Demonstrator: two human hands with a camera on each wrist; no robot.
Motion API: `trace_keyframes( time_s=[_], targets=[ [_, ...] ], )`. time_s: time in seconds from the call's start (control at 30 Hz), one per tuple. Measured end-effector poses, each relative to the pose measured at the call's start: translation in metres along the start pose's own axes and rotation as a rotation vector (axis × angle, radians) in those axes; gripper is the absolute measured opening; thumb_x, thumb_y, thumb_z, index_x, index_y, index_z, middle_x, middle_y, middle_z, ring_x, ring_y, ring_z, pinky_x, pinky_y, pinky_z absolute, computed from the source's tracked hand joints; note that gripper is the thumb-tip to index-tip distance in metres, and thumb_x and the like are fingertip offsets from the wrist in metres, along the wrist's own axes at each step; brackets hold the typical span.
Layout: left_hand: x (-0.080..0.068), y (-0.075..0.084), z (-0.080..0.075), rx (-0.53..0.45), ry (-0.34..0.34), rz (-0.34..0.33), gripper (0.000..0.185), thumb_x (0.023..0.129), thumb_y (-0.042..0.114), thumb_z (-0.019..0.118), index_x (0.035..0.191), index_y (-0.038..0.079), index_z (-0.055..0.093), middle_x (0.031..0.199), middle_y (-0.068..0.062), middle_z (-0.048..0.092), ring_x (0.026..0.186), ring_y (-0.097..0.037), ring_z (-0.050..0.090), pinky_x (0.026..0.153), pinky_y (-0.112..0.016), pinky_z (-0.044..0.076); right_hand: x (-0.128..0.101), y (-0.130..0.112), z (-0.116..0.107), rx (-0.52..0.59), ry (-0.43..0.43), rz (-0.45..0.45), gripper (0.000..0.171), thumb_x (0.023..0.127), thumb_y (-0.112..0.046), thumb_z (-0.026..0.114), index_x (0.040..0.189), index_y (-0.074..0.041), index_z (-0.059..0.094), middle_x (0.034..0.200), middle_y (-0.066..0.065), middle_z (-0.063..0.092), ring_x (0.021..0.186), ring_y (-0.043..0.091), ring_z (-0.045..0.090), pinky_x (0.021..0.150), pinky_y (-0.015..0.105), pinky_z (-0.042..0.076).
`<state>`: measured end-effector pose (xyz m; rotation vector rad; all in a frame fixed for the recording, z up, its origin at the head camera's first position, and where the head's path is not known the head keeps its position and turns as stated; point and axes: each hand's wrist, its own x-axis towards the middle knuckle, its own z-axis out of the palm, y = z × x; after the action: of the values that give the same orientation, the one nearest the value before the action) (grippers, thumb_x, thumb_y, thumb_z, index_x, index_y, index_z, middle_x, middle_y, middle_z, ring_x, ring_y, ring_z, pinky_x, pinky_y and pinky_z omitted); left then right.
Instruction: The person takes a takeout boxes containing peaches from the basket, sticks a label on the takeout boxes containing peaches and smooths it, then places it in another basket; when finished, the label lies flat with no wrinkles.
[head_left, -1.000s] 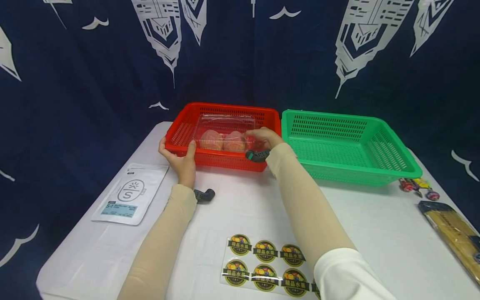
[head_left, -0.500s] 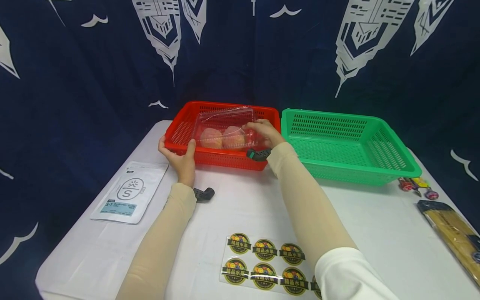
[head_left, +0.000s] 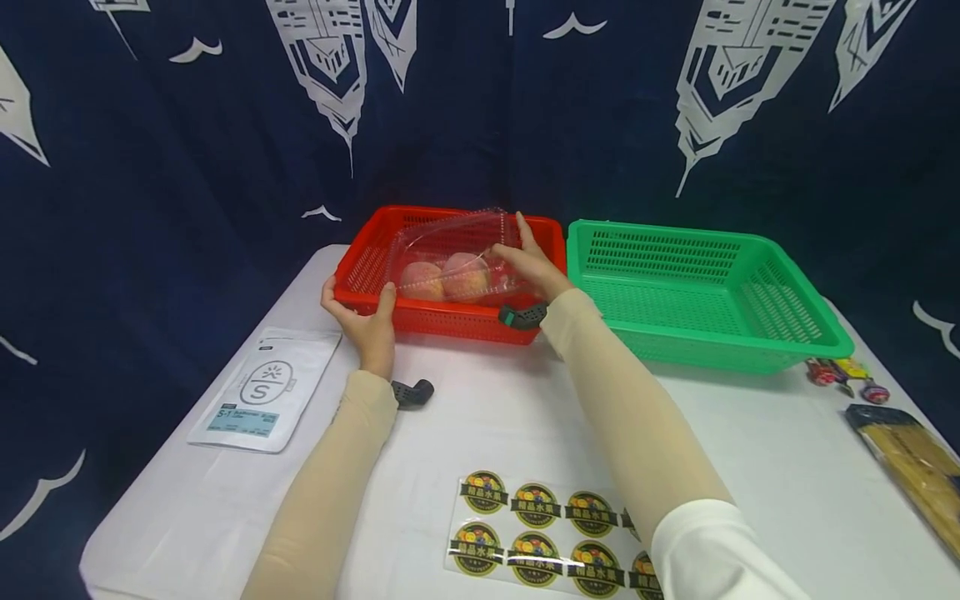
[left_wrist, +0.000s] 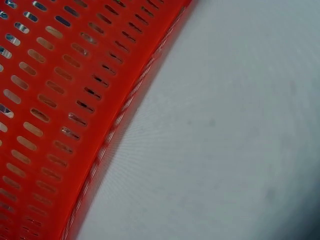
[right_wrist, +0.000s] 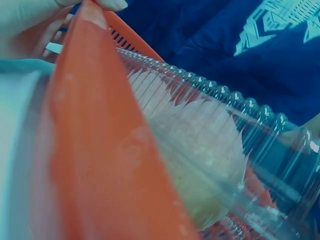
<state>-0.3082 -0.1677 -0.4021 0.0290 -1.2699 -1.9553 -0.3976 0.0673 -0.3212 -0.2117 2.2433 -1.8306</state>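
At the front left corner of a red plastic basket, my left hand grips the rim, thumb inside. The left wrist view holds mainly the basket's slotted wall. A clear plastic fruit box lies inside, its right end tilted up. My right hand holds that raised end, the thumb on the near side and a finger pointing up behind it. Two peaches show through the plastic. Seen from the right wrist, a peach has a pale foam net around it, partly hidden by the rim.
A green basket stands against the red one on the right. A white coffee pouch lies at left, a sheet of round fruit stickers in front. Wrapped lollipops and a brown packet lie along the right edge.
The fruit box's right end has risen, so the box now slants. My right hand has moved up with it, and one finger has straightened upward. My left hand stays on the rim.
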Motion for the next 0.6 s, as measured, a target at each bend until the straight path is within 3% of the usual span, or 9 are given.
trace_keyframes(
  time_s=[0.2, 0.37, 0.47, 0.6],
  targets=[
    [0.003, -0.015, -0.003, 0.034, 0.022, -0.007, 0.087, 0.092, 0.003, 0.078, 0.159, 0.009, 0.023, 0.162, -0.019, 0.039, 0.148, -0.034, 0.043, 0.122, -0.045, 0.044, -0.002, -0.004, 0.001, -0.003, 0.003, -0.061, 0.091, 0.101, -0.023, 0.059, 0.176, -0.029, 0.008, 0.178, 0.011, 0.022, 0.156, 0.038, 0.033, 0.125, 0.060, 0.037],
    [0.001, -0.015, -0.003, 0.048, 0.015, 0.001, 0.083, 0.093, 0.004, 0.078, 0.157, 0.011, 0.025, 0.161, -0.017, 0.040, 0.147, -0.033, 0.045, 0.121, -0.046, 0.045, -0.007, -0.015, -0.004, -0.083, 0.035, -0.082, 0.086, 0.103, -0.024, 0.055, 0.176, -0.025, 0.009, 0.180, 0.010, 0.018, 0.157, 0.035, 0.032, 0.128, 0.054, 0.033],
    [0.000, -0.009, -0.001, 0.031, 0.006, -0.003, 0.085, 0.092, 0.002, 0.077, 0.158, 0.009, 0.023, 0.162, -0.020, 0.038, 0.149, -0.038, 0.041, 0.122, -0.050, 0.043, -0.010, -0.023, -0.011, -0.103, 0.042, -0.072, 0.086, 0.103, -0.025, 0.053, 0.176, -0.027, 0.009, 0.181, 0.008, 0.014, 0.156, 0.034, 0.033, 0.125, 0.055, 0.039],
    [-0.004, 0.004, 0.002, 0.002, -0.004, -0.005, 0.086, 0.092, -0.001, 0.075, 0.158, 0.003, 0.021, 0.163, -0.026, 0.034, 0.151, -0.045, 0.036, 0.123, -0.051, 0.041, -0.015, -0.034, -0.022, -0.082, 0.043, -0.025, 0.088, 0.102, -0.026, 0.052, 0.176, -0.032, 0.005, 0.180, 0.010, 0.016, 0.149, 0.040, 0.043, 0.107, 0.066, 0.052]
  ],
)
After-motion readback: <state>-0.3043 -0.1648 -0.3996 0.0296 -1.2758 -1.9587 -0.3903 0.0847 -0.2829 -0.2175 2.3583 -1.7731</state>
